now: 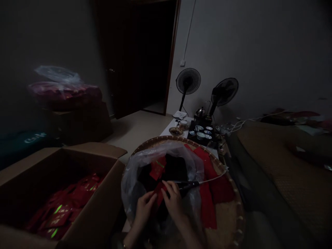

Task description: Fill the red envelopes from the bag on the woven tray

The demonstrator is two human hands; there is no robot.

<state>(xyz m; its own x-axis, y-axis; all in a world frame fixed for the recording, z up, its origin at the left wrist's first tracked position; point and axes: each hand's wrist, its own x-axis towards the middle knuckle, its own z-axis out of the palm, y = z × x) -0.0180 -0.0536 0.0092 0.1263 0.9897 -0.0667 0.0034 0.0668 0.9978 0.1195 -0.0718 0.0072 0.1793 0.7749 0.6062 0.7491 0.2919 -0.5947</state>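
Note:
My left hand [144, 206] and my right hand [172, 199] both pinch a small red fabric piece [160, 194], possibly a pouch; the dim light hides its exact kind. Beneath them, a clear plastic bag [166, 148] with a dark inside lies spread in a round woven tray [229, 223]. Another red piece with a green-gold mark [158, 168] rests just beyond my fingers. Right beside my right hand is a black corded tool with two long arms [190, 185], similar to a hair straightener. Red cloth strips [207, 209] lie on the tray's right side.
An open cardboard box [97, 204] at the left holds many red packets [61, 218]. Behind the tray, a low table carries a black tea tray [192, 139] with cups. Two fans [188, 81] stand by the wall. A woven mat surface [282, 166] spans the right.

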